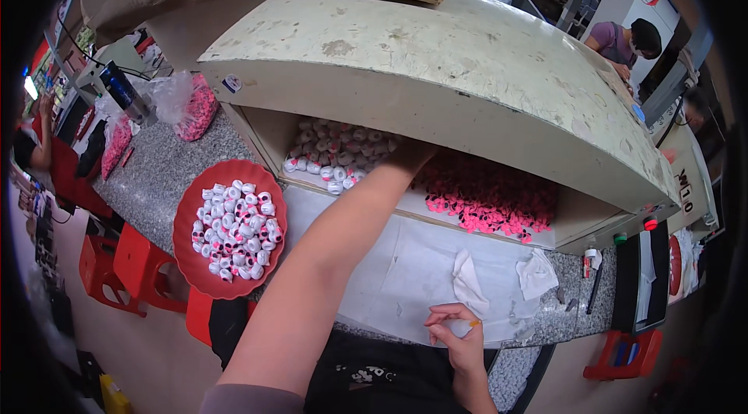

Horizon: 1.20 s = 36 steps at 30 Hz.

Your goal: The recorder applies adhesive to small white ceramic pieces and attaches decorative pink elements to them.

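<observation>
My left forearm (335,246) reaches up into the open front of a cream-coloured box (436,106). The box's upper edge hides my left hand. Left of that arm, inside the box, lies a heap of small white rounded pieces (331,150) with pink bits. On its right spreads a pile of small pink and black pieces (491,207). Low over the white sheet (389,274), near the table's front edge, my right hand (460,336) has its fingers curled. Something pale with a yellow-orange spot shows at them, too small to name.
A red scalloped bowl (185,246) full of white and pink pieces stands at left. Crumpled white cloths (536,274) lie on the sheet's right. Bags of pink pieces (196,111) rest at the far left. Red stools (144,262) stand below; another person (612,44) works at far right.
</observation>
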Available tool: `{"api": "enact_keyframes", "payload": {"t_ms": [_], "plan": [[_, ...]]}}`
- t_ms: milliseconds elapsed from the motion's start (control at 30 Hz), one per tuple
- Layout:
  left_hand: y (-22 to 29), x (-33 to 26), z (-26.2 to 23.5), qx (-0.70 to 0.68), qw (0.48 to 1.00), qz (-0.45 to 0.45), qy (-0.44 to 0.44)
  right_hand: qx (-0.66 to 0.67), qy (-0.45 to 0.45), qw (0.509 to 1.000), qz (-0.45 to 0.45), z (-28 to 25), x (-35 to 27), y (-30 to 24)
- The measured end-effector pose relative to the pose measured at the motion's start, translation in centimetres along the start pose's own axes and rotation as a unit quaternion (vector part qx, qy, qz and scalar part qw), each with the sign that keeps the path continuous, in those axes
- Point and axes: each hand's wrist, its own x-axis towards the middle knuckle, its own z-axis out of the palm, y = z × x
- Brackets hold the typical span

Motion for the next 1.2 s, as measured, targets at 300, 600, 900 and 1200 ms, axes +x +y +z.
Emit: {"api": "enact_keyframes", "payload": {"t_ms": [300, 600, 900, 1200], "plan": [[0.3, -1.8, -4.9, -0.024, 0.98, -0.049, -0.19, 0.001, -0.062, 0.998, 0.006, 0.6, 0.1, 0.3], [9.4, -11.3, -18.1, -0.597, 0.661, -0.413, -0.186, 0.122, -0.085, 0.983, -0.111, 1.5, 0.1, -0.7], [13.0, -17.7, -19.9, -0.627, 0.593, -0.482, -0.152, 0.129, -0.078, 0.986, -0.073, 3.7, 1.2, -0.6], [13.5, -18.5, -20.1, -0.678, 0.577, -0.456, -0.022, 0.033, 0.036, 0.993, -0.104, 4.8, 0.7, -1.5]]}}
